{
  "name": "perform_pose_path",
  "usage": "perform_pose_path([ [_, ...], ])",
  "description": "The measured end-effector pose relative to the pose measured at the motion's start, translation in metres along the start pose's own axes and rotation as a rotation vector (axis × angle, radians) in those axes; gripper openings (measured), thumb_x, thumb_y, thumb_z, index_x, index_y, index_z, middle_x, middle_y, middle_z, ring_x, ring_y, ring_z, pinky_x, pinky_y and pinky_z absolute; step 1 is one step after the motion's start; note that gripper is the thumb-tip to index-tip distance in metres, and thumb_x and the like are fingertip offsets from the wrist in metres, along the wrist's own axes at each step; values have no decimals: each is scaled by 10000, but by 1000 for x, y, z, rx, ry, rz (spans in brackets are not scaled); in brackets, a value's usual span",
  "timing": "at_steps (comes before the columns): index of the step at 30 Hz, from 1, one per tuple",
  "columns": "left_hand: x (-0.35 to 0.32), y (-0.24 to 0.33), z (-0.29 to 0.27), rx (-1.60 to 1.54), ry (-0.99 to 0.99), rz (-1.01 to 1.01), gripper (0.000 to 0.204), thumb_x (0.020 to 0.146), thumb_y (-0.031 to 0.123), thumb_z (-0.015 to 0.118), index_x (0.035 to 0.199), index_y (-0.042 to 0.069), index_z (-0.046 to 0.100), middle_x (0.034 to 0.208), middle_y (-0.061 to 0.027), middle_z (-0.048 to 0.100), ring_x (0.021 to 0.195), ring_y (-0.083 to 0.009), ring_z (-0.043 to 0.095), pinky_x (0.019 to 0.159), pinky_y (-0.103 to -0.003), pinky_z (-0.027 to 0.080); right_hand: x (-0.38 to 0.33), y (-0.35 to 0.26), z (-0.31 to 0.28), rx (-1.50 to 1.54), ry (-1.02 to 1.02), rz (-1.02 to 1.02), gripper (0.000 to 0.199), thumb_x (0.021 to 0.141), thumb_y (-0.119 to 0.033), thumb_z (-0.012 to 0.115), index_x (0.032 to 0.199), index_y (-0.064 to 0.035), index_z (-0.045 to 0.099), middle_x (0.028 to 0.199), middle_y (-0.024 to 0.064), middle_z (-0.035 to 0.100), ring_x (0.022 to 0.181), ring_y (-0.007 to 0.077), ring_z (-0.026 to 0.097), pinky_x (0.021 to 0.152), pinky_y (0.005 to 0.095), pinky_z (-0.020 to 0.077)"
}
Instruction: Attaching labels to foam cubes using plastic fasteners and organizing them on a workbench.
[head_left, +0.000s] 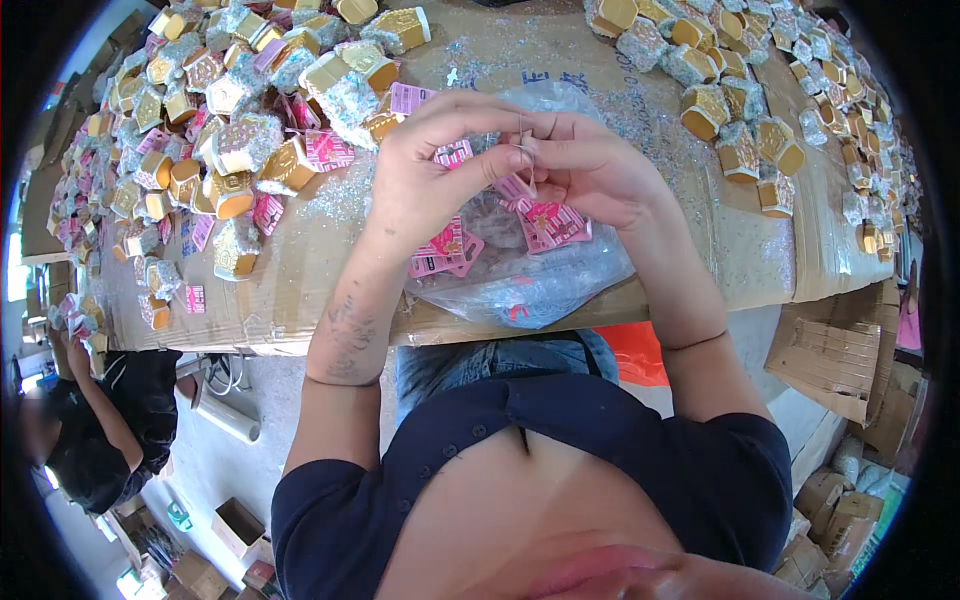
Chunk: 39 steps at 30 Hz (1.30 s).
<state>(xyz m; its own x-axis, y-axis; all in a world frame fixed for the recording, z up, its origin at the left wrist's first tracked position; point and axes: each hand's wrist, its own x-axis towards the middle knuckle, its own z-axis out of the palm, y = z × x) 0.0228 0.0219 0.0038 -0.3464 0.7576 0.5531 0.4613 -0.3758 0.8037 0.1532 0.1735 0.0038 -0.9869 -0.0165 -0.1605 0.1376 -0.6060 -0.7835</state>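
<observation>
Above the bag, my left hand [435, 165] and my right hand [600, 170] meet with fingertips pinched together. Between them is a thin pale string loop [522, 128], gripped from both sides. A small pink tag [514, 187] hangs at the fingertips, seemingly on this string; the fingers partly cover it. Under my hands lies a clear plastic bag [540, 300] on the cardboard. Several pink printed cards [550, 225] rest in or on the bag, some hidden by my hands.
Heaps of gold, glitter-trimmed ornaments [235, 145], many with pink tags, cover the left side. More gold ornaments [740, 110] spread over the right. Loose glitter dots the cardboard tabletop [700, 250]. A co-worker [95, 430] is at the lower left; a cardboard box [830, 350] stands lower right.
</observation>
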Motion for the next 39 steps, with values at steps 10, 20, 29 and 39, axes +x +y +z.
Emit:
perform_pose_path([
  [10, -7, -5, 10, -627, 55, -236, 119, 815, -74, 680, 908, 0, 680, 983, -98, 660, 919, -182, 644, 861, -303, 510, -1, 1, 5, -51, -76, -38, 136, 915, -172, 653, 959, -44, 643, 801, -26, 599, 673, 47, 570, 554, 184, 429],
  [20, -4, -2, 10, -748, 123, -275, 58, 873, -54, 604, 905, -21, 639, 971, -120, 650, 927, -195, 655, 821, -348, 578, -15, -39, -45, -1193, 630, -687, 264, 870, -247, 692, 1032, -39, 683, 926, 67, 679, 809, 160, 638, 717, 316, 507],
  [29, -4, 3, 9, -771, 132, -336, 51, 888, -50, 587, 905, -13, 618, 948, -117, 645, 765, -188, 680, 668, -300, 574, -55, -70, -156, -1940, 1433, 390, 732, 743, -562, 700, 1256, -62, 546, 1150, 239, 638, 1036, 380, 638, 900, 472, 485],
  [39, -5, 6, 11, -550, 91, -331, 34, 876, -45, 623, 866, -17, 608, 876, -72, 617, 715, -136, 658, 613, -261, 550, -20, -62, -74, 24, 535, -429, 449, 965, -459, 446, 1182, -82, 560, 887, 72, 614, 727, 165, 518, 613, 331, 416],
])
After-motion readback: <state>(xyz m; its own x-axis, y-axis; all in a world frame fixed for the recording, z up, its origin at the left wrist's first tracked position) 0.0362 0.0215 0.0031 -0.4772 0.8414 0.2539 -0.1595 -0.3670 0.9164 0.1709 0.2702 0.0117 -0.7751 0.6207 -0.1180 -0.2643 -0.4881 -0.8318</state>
